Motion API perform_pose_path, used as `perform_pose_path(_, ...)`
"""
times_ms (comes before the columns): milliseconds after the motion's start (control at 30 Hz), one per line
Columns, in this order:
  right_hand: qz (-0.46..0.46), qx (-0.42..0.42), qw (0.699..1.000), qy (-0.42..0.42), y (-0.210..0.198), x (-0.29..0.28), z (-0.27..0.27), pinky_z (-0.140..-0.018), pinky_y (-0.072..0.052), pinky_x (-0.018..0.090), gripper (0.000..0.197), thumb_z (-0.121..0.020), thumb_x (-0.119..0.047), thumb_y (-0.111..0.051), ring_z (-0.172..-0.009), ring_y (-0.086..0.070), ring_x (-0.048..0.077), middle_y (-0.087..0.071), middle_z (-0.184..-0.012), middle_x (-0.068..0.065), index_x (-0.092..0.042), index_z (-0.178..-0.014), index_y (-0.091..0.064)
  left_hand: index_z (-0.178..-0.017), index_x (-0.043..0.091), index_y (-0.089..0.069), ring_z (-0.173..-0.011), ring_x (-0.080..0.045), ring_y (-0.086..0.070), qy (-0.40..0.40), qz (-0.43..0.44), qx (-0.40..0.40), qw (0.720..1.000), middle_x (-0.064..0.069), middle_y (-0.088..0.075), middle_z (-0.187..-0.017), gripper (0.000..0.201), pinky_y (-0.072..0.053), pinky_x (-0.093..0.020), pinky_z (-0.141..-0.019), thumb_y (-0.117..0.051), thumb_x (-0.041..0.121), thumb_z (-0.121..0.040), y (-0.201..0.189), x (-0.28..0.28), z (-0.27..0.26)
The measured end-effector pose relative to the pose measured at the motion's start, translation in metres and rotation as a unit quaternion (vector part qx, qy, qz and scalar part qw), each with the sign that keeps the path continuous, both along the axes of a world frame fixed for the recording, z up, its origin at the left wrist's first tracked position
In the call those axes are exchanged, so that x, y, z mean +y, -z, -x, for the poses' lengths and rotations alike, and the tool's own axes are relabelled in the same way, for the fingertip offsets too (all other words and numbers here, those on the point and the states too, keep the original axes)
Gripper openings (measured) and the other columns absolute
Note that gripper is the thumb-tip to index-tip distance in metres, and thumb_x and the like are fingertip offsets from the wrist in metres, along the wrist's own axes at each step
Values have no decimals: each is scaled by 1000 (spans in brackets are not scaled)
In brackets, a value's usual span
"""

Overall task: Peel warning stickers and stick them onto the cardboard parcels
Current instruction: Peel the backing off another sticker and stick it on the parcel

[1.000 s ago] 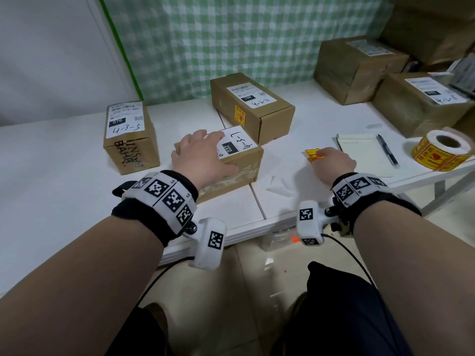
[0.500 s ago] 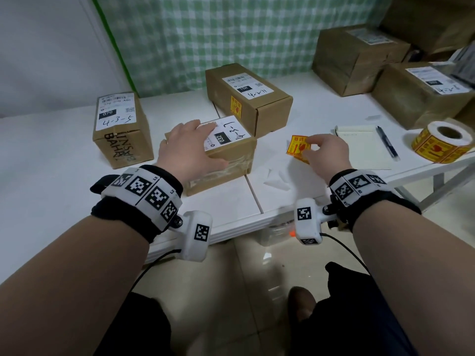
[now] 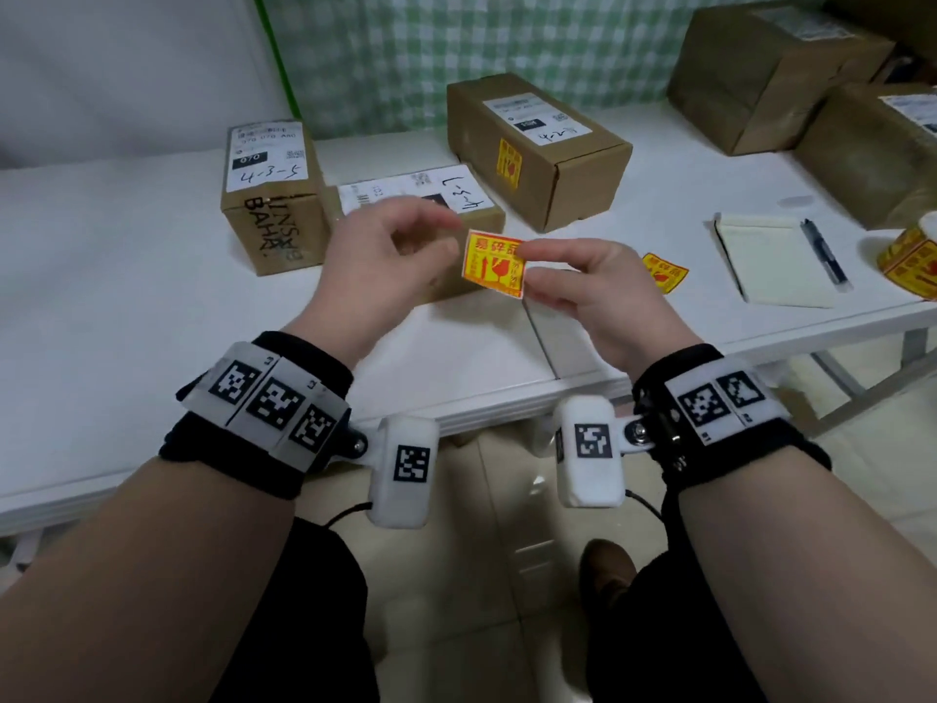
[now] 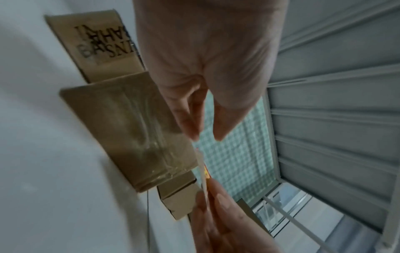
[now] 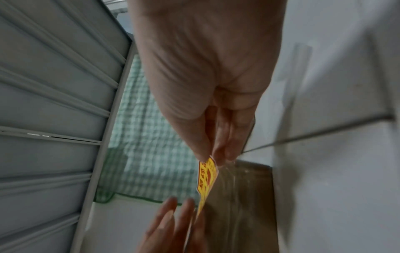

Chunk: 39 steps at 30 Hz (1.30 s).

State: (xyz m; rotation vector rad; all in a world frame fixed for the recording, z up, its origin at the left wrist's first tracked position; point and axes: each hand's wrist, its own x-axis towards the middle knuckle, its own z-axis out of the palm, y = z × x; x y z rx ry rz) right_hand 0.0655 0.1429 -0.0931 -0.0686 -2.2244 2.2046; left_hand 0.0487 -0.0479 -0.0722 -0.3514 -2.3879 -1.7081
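A: Where is the sticker point(image 3: 493, 263)?

B: In the air between both hands, above the table's front half. The right hand point(image 3: 603, 301) pinches its right edge between thumb and forefinger. The left hand point(image 3: 385, 266) sits at its left edge with thumb and fingers curled toward it; whether they grip it, the head view does not settle.

A: And behind it?

B: A low parcel point(image 3: 426, 195) lies just past the hands, its label up. A taller box point(image 3: 271, 195) stands touching its left side, and a third box point(image 3: 542, 149) behind to the right already carries a yellow sticker on its side.

A: The surface and the room?

B: A white table point(image 3: 127, 276) with a seam down the middle. To the right lie a loose sticker point(image 3: 664, 273), a notepad point(image 3: 770, 261) with a pen point(image 3: 824, 251) on it, and a roll point(image 3: 912, 261) at the edge. Green-checked cloth point(image 3: 507, 38) hangs behind; the floor is pale tile.

A: What do the wrist views add?

B: The left one shows the sticker edge-on, white backing toward the camera, with the left fingertips point(image 4: 188, 130) close together just above its end. The right one shows the printed yellow face clamped at the right fingertips point(image 5: 218, 152), and a ribbed grey shutter point(image 5: 54, 102) the head view misses.
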Motion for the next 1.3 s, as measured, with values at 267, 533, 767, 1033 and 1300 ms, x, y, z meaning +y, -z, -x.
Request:
perform_pose_path(267, 69, 13, 997, -32, 7, -20, -5, -86, -56, 30, 23, -85, 7, -59, -87, -65, 20, -67, -99, 8, -9, -99, -64, -91, 9, -67, -68, -11, -66, 69, -192, -142, 969, -1, -73, -77, 23, -54, -19, -69, -61, -11, -80, 32, -4, -6)
perform_pose_path(533, 29, -47, 996, -75, 18, -32, -6, -61, -56, 22, 7, -90, -4, -58, -63, -65, 14, -67, -75, 9, -6, -86, -63, -94, 10, -67, -68, -13, -66, 37, -196, -115, 973, -9, -70, -85, 25, -54, -22, -70, -65, -9, -78, 39, -6, -5)
perform_pose_path(767, 22, -38, 997, -70, 16, -32, -10, -56, -54, 22, 8, -87, -4, -61, -57, -63, 14, -66, -67, 6, -5, -80, -64, -95, 10, -67, -71, -15, -66, 39, -197, -110, 973, -12, -69, -90, 25, -55, -23, -74, -65, -9, -78, 39, -7, -8)
perform_pose_path(1033, 9, -35, 997, -67, 15, -32, -10, -54, -53, 23, 10, -86, -2, -61, -55, -62, 15, -65, -64, 7, -6, -77, -63, -93, 11, -67, -75, -15, -67, 45, -193, -109, 974, -10, -70, -89, 24, -55, -23, -73, -65, -8, -78, 37, -6, -9)
perform_pose_path(1300, 0, -23, 998, -58, 15, -34, -9, -53, -52, 24, 12, -85, -1, -61, -53, -60, 15, -63, -63, 8, -6, -75, -63, -91, 13, -67, -73, -14, -66, 49, -171, -108, 978, -11, -67, -87, 23, -54, -23, -73, -65, -7, -79, 39, -7, -9)
